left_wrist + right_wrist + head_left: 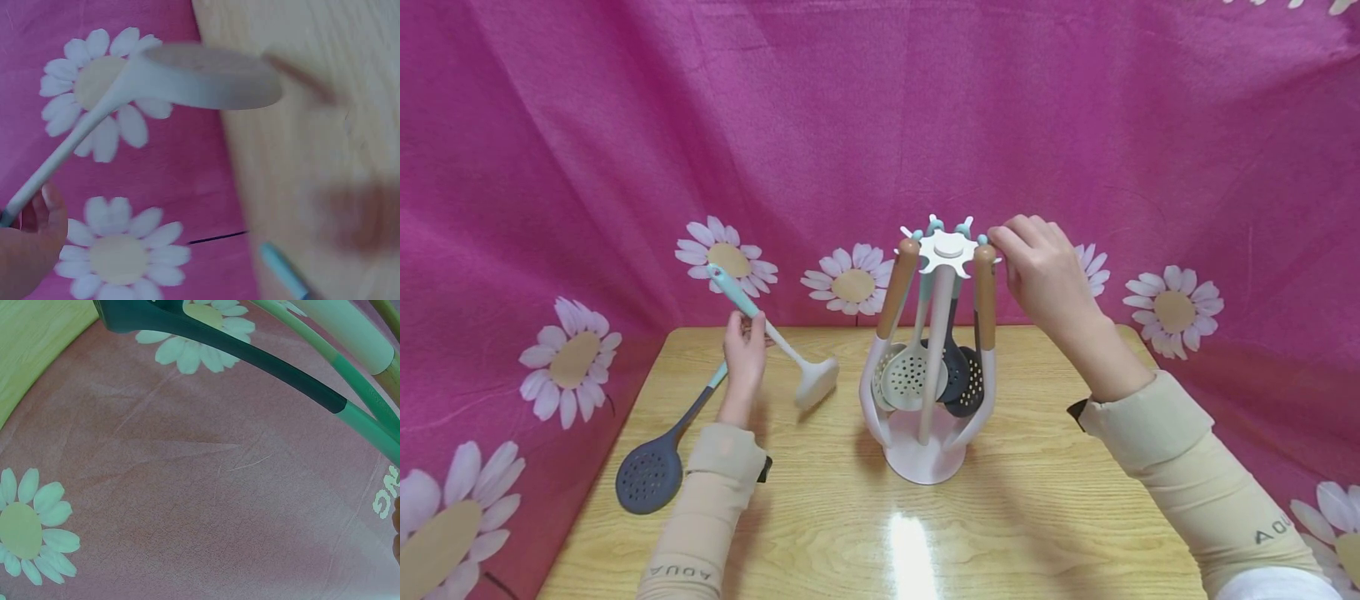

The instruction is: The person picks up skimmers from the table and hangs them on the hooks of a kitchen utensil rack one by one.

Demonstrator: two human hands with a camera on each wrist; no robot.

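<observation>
My left hand (746, 354) grips the mint handle of a pale grey skimmer (816, 382), held tilted with its round head low and to the right. In the left wrist view, the skimmer's head (206, 81) is blurred. On the table to the left, a dark grey slotted skimmer (649, 477) lies flat, its mint handle partly behind my left hand. My right hand (1047, 265) has curled fingers at the right hook of a white utensil rack (938, 350); the fingertips' exact hold is partly hidden. Pale and dark slotted utensils (913, 379) hang there.
Two wooden-handled pieces with pale pink lower ends (872, 392) stand at either side of the rack. Its round base (925, 467) rests on the wooden table (1037, 517). A pink flowered cloth (880, 125) hangs behind and along the sides.
</observation>
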